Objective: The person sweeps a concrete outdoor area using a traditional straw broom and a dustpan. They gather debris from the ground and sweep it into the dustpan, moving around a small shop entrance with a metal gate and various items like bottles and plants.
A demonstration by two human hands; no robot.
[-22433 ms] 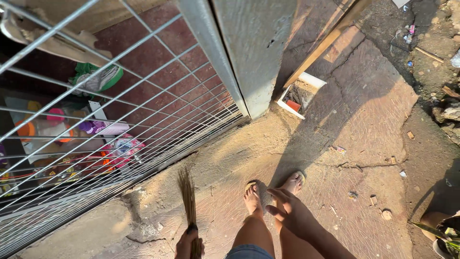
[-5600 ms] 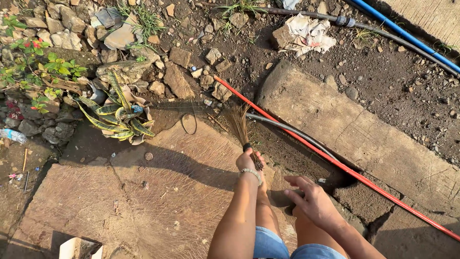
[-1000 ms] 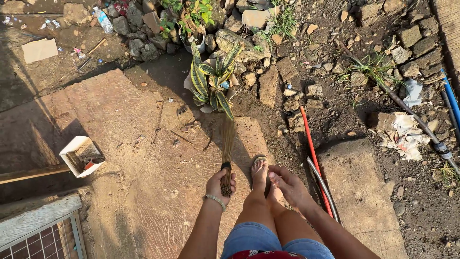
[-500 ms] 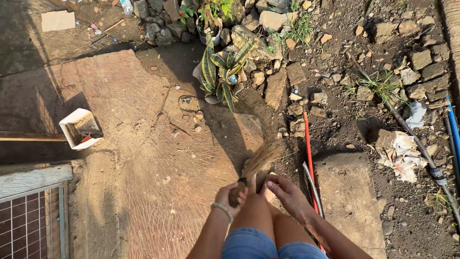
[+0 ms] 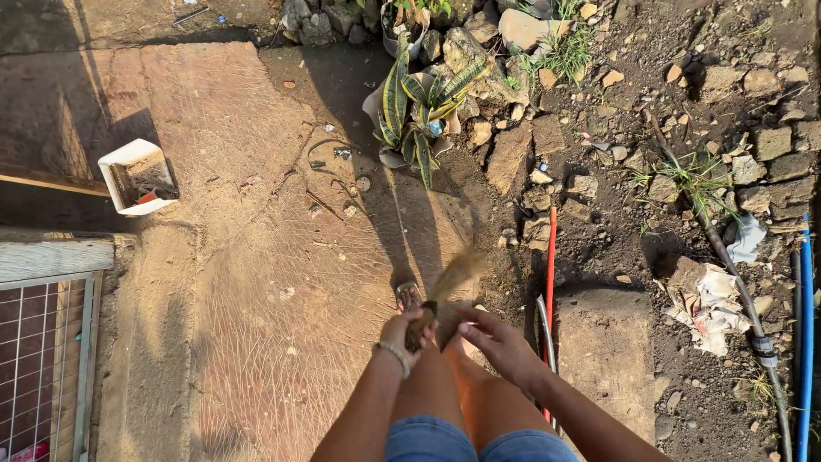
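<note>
My left hand (image 5: pixel 402 329), with a bracelet on the wrist, grips the bound end of a short straw hand broom (image 5: pixel 443 291). Its bristles are blurred and point up and to the right over the edge of the concrete slab (image 5: pixel 256 282). My right hand (image 5: pixel 500 342) hangs open just right of the broom, fingers spread, holding nothing. Below the hands are my bare legs and a sandalled foot (image 5: pixel 408 295). Fine sweep lines cover the slab.
A striped-leaf potted plant (image 5: pixel 415 107) stands ahead among stones and rubble. A white plastic tub (image 5: pixel 137 175) sits at the left. A wire gate (image 5: pixel 43 359) is at lower left. A red pipe (image 5: pixel 550 257), blue hose (image 5: pixel 804 342) and crumpled rags (image 5: pixel 714 304) lie on the dirt at the right.
The view has swung left and back. The broom has swept from pointing straight ahead to angled right, closer to my feet. My right hand stays open beside it.
</note>
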